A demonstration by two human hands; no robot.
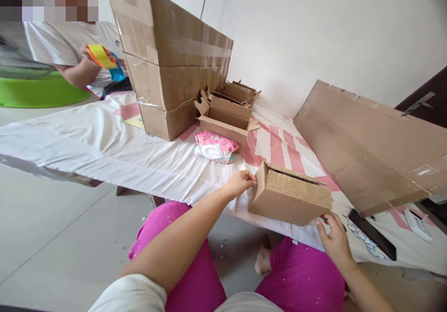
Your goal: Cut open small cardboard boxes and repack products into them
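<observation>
A table (87,139) wears a wrinkled white cloth with pink patches. On it, at 11 o'clock from the hands, rises a tall stack of taped cardboard cartons (181,84); at 2 o'clock leans a broad flat-sided piece of brown cardboard (370,149). Between the hands lies a small oblong box (289,195), smooth and brown, its top flaps nearly meeting along a dark slit: at 3 o'clock from the left hand (240,185), 10 o'clock from the right hand (333,237). The left fingertips are bunched at its end; whether they pinch it, I cannot tell. The right is half open, thumb and fingers apart at the near corner. A soft, shiny wipes pack (214,146) sits at 10 o'clock from the box.
</observation>
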